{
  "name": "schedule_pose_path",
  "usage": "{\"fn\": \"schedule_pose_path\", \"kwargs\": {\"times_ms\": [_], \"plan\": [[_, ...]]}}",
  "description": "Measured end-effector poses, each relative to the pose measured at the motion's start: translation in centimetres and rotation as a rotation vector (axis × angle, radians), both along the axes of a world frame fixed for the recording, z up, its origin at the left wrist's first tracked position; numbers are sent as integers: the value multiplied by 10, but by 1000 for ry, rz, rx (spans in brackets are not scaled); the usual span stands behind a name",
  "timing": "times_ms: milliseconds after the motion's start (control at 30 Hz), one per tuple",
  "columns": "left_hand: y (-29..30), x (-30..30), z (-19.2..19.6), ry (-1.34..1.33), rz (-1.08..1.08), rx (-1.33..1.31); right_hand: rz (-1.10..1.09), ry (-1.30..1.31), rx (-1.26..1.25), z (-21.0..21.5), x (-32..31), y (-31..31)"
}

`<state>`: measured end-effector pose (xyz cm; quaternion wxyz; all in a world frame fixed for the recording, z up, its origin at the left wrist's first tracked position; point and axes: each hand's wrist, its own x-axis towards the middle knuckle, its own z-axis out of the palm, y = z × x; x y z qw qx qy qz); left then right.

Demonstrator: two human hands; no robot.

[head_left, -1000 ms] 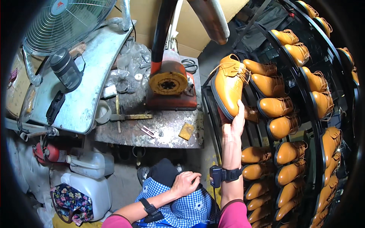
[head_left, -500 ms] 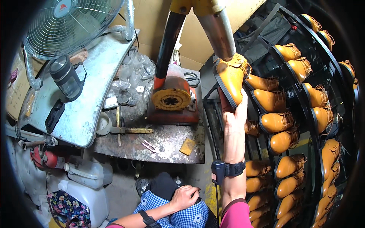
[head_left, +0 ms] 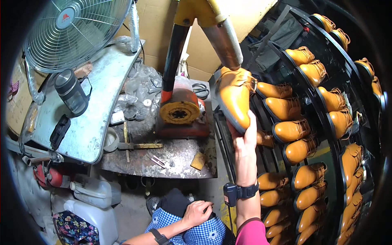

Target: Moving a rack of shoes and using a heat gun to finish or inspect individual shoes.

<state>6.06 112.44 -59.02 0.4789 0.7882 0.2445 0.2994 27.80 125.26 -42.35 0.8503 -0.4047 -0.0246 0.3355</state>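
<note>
My right hand grips a tan leather lace-up shoe around its toe end. The shoe is tilted, toe toward me, and its laced opening is up against the lower end of a metal post. Whether the post's tip goes inside the shoe I cannot tell. That post hangs from a yellow machine frame. My left hand lies on the blue checked cloth over my lap, fingers loosely stretched and holding nothing that shows.
A black rack with several rows of tan shoes stands at right. On the worn bench are a hammer, a yellow block and plastic bags. A fan and bottle are left; jugs below.
The shoe in my right hand has turned, showing more of its upper. The whole view has shifted slightly, and my left hand stays on my lap.
</note>
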Motion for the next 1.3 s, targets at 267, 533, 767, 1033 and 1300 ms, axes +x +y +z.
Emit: {"fn": "schedule_pose_path", "kwargs": {"times_ms": [267,533,767,1033,1300], "plan": [[-5,6,1,30,-58,-17,-262,-1141,-553,-60,-30,-92],[-13,8,-1,14,-38,37,-397,-1500,-582,-71,-32,-146],[-20,9,-1,5,-31,50,-407,-1311,-540,-62,-58,-212],[-28,16,5,51,-60,73,-333,-811,-341,-51,-65,-299],[-33,17,2,47,-38,76,-203,-791,-333,-54,-29,-267]]}}
